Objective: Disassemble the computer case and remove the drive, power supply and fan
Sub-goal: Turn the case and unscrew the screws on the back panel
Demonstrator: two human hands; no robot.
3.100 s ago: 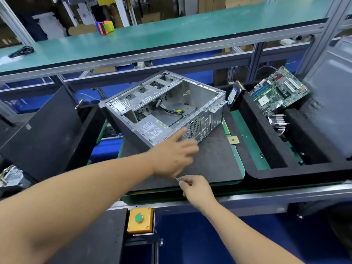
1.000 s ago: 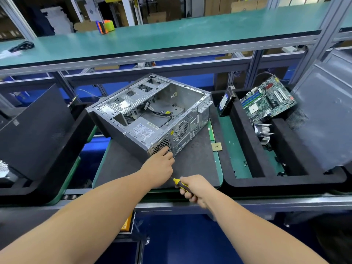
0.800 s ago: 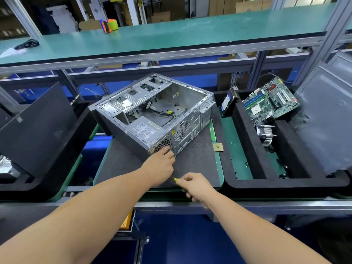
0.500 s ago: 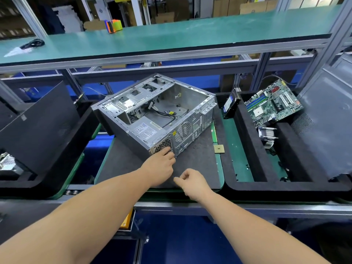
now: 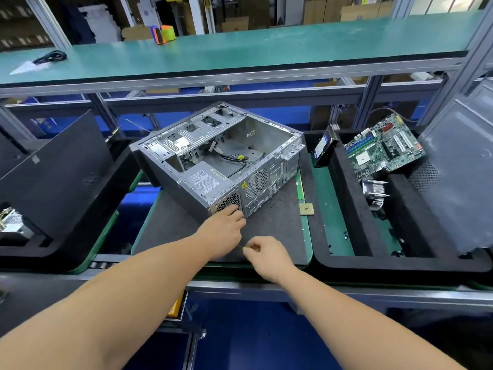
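The open silver computer case (image 5: 240, 145) lies on a dark grey mat (image 5: 274, 231), its rear facing me. Inside, the power supply (image 5: 205, 180) with a white label fills the near corner, and the rear fan (image 5: 257, 180) sits behind a round grille. My left hand (image 5: 224, 231) touches the case's rear lower corner at the power supply grille with bent fingers. Just below it, my right hand (image 5: 266, 252) grips a screwdriver (image 5: 243, 247); only a yellow bit of it shows. A black drive (image 5: 322, 149) stands in the tray to the right.
The black foam tray (image 5: 346, 263) on the right holds a motherboard (image 5: 381, 148), a heatsink (image 5: 374, 188) and a leaning grey side panel (image 5: 458, 169). A CPU chip (image 5: 306, 209) lies at the mat's right edge. A black panel (image 5: 53, 166) leans at left. A green shelf (image 5: 240, 49) spans overhead.
My left hand has settled on the case's rear corner and stays there. My right hand has shifted slightly up toward it, so less of the screwdriver's handle shows now.
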